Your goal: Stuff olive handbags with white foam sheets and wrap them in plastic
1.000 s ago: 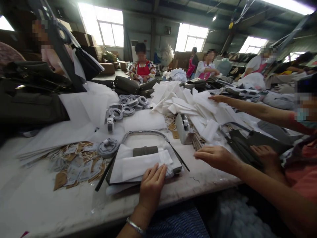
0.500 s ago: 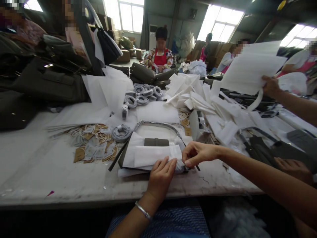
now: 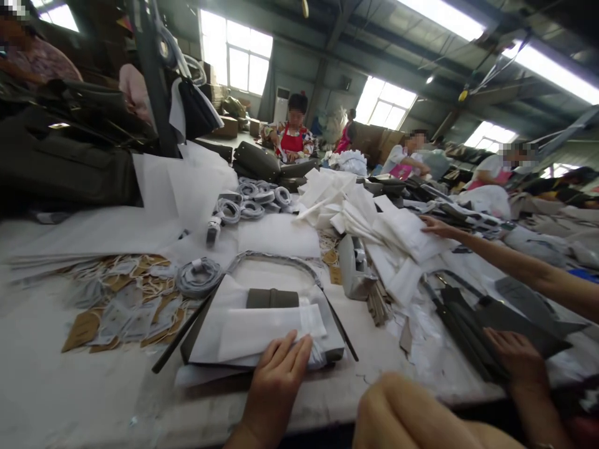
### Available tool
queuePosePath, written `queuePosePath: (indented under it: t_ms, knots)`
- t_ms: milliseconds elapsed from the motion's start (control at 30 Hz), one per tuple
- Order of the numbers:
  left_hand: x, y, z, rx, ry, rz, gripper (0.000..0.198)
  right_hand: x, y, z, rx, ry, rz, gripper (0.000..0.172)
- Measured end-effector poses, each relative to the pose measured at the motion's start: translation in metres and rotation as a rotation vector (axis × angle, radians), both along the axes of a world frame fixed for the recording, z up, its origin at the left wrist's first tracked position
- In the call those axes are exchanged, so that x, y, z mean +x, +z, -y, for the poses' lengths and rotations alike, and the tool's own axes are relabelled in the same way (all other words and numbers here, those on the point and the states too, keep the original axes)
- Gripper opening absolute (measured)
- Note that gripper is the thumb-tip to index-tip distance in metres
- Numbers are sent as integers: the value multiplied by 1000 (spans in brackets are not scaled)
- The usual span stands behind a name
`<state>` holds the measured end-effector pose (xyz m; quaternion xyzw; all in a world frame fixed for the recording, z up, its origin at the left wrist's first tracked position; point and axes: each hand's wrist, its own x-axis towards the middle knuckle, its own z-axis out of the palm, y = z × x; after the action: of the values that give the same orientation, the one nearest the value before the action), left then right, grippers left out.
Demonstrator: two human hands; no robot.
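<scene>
A dark grey-green handbag lies on the table in front of me, with a wrapped strap arching above it. White foam sheet covers much of its face, and a grey-green flap tab shows above the sheet. My left hand rests on the sheet's lower edge with its fingers stretched out flat. Close to the camera at the bottom, my right hand is away from the bag, bent and blurred. Its fingers are hidden, so whether it holds anything cannot be seen.
Paper tags and a coiled grey strap lie left of the bag. Beyond sit a tape dispenser and piled foam sheets. At right, a co-worker's hands touch the foam and another dark bag.
My right hand has left the bag's right side and come back toward the camera. My left hand stays on the foam. The co-worker's raised sheet has come down to the pile.
</scene>
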<state>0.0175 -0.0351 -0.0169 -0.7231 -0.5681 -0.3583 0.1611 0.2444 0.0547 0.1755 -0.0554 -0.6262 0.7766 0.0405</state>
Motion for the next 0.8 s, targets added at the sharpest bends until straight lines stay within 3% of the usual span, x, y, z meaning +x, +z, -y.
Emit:
queuePosePath:
  t_ms: [67,133,200,267,333,400,500,600,700,800]
  knots:
    - [0,-1,-1,-2,5,28,42,55,-9,-20,61,-138,-38,24]
    - [1,-2,-1,7,1,67,42,102,-25,-37,182,-339,-78,33]
    - [2,-3,-2,22,-2,87,42,132,-40,-47,288,-448,-93,36]
    - [2,-3,-2,35,-6,89,41,140,-47,-51,358,-482,-104,35]
    - [2,-3,-1,39,-12,83,41,130,-41,-49,394,-472,-104,33]
    - [1,-2,-1,37,-18,76,41,109,-24,-43,410,-435,-84,32]
    - [0,0,1,8,-27,68,40,60,7,-23,416,-343,-8,34]
    - [-1,3,2,-41,-43,62,38,2,25,9,409,-159,101,44]
    - [0,6,2,-60,-45,63,34,-44,27,34,368,-78,70,55]
    - [1,8,3,-74,-41,66,31,-65,18,28,451,12,139,54]
